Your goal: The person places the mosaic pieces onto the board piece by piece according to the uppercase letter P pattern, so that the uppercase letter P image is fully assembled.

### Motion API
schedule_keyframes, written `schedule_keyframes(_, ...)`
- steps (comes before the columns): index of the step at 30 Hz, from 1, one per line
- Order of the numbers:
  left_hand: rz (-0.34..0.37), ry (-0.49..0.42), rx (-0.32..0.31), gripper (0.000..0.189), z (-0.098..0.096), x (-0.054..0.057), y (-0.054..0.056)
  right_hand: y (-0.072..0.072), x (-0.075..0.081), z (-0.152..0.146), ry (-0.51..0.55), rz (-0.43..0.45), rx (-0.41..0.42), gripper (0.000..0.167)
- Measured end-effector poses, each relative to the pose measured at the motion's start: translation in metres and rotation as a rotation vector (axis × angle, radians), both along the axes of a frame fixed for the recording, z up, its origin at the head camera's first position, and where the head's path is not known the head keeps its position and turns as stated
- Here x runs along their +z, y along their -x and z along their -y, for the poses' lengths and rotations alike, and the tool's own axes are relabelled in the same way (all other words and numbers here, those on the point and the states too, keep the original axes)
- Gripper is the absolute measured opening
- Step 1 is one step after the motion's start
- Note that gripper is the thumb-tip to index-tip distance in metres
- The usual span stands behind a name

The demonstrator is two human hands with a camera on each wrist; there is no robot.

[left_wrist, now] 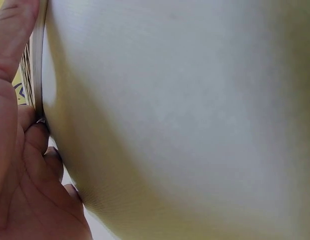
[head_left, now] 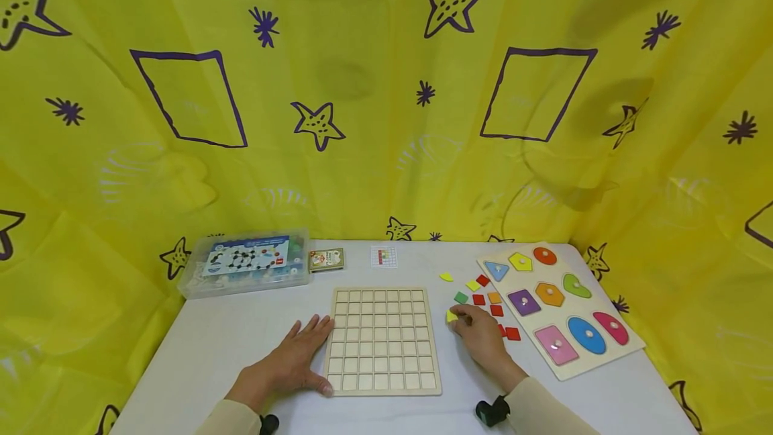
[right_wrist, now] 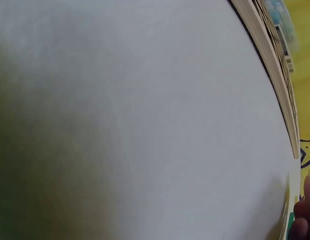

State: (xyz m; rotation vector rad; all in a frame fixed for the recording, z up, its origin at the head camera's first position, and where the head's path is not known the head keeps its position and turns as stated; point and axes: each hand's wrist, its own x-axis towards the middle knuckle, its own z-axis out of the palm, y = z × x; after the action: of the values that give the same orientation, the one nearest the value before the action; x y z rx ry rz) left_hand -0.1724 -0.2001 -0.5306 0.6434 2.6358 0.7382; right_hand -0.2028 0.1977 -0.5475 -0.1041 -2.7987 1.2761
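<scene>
A yellow piece [head_left: 451,316] is pinched by the right hand [head_left: 483,341], bare table [head_left: 449,371] being left before the grid board [head_left: 380,341]. Its left edge is touched by the left hand [head_left: 292,360], thumb splayed. Behind, small parts [head_left: 296,247] are held in a clear box [head_left: 247,284].
</scene>
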Motion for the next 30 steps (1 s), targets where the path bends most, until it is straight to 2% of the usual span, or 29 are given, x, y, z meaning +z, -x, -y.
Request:
schedule_keyframes(5,0.001,-0.001,0.004,0.132,-0.001,0.001,0.0,-0.001,-0.001,-0.001,0.079,-0.004,-0.012,0.028)
schedule_keyframes(12,-0.006,0.006,0.003,0.131,-0.002,-0.001,0.0,0.002,0.008,0.007,0.14,-0.035,0.005,0.029)
schedule_keyframes(17,-0.011,0.004,0.001,0.132,-0.002,-0.001,0.0,0.009,0.02,0.024,0.17,-0.093,0.029,0.028)
schedule_keyframes(21,0.0,-0.005,0.01,0.131,-0.001,0.0,0.001,0.015,0.026,0.043,0.202,-0.103,0.044,0.026)
schedule_keyframes(25,0.009,-0.025,0.046,0.128,-0.001,0.002,0.004,0.021,0.026,0.06,0.237,-0.083,0.064,0.026)
schedule_keyframes(30,0.018,-0.012,0.051,0.13,-0.005,0.004,0.006,0.026,0.021,0.073,0.226,-0.063,0.096,0.025)
